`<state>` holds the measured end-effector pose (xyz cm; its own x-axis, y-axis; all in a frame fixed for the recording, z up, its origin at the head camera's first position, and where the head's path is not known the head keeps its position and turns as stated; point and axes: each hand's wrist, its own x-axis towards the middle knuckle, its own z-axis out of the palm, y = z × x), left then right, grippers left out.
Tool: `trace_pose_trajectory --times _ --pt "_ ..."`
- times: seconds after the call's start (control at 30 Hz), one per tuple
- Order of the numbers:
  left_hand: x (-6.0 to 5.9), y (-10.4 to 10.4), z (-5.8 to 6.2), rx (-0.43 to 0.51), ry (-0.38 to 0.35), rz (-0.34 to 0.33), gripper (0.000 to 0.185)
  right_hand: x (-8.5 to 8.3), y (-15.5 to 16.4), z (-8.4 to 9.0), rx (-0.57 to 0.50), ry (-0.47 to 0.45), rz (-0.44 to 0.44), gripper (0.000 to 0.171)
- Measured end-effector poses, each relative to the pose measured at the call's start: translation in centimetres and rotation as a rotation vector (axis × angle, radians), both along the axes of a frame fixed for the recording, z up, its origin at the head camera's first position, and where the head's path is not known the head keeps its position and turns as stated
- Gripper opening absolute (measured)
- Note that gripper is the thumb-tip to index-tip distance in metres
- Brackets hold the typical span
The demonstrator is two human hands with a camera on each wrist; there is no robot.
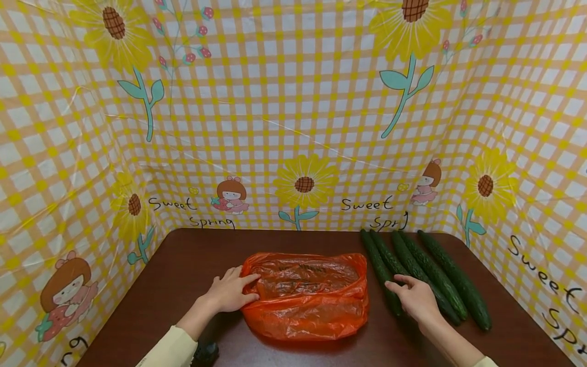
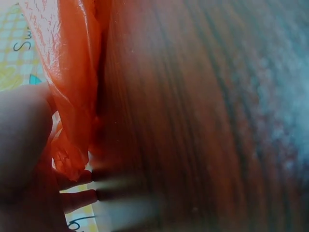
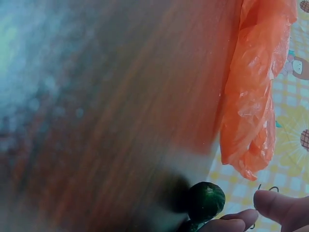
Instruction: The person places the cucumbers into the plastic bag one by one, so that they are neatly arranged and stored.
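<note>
An orange plastic bag (image 1: 304, 318) stands with its mouth spread wide on the dark table. My left hand (image 1: 229, 293) holds its left rim, thumb and index finger over the edge; in the left wrist view the orange film (image 2: 72, 63) passes between thumb and fingers. Several long green cucumbers (image 1: 458, 275) lie side by side, right of the bag. Over the leftmost ones is my right hand (image 1: 415, 298), thumb and index finger apart. The right wrist view shows a cucumber's end (image 3: 206, 202) close beside those fingers.
The brown table (image 1: 183, 270) has rounded back corners. Yellow checked sheeting (image 1: 293, 112) with sunflowers walls in the back and both sides. A small black object (image 1: 206, 352) sits at the front left, partly hidden by the left sleeve (image 1: 171, 349).
</note>
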<state>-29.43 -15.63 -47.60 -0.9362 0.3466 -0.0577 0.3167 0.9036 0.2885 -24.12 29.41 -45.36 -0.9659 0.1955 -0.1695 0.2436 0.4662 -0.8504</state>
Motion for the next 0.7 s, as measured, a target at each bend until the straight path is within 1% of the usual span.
trace_pose_trajectory --times 0.07,0.2,0.3,0.53,0.7 --pt "0.1 -0.1 0.0 0.0 0.002 0.003 0.063 0.0 0.1 -0.2 -0.023 -0.012 -0.002 0.066" --pt "0.9 0.0 0.5 -0.003 -0.01 0.004 0.065 0.1 0.2 -0.9 -0.047 -0.043 -0.001 0.069" --pt "1.1 0.3 0.7 -0.008 -0.018 -0.001 0.064 0.3 0.5 -1.2 -0.063 -0.064 -0.017 0.073" --pt "0.5 0.5 0.1 -0.001 -0.012 -0.011 0.065 0.4 0.8 -1.2 -0.098 -0.084 -0.033 0.073" --pt "0.4 0.1 -0.2 0.005 -0.022 0.002 0.07 0.1 0.5 -1.4 -0.113 -0.085 -0.03 0.074"
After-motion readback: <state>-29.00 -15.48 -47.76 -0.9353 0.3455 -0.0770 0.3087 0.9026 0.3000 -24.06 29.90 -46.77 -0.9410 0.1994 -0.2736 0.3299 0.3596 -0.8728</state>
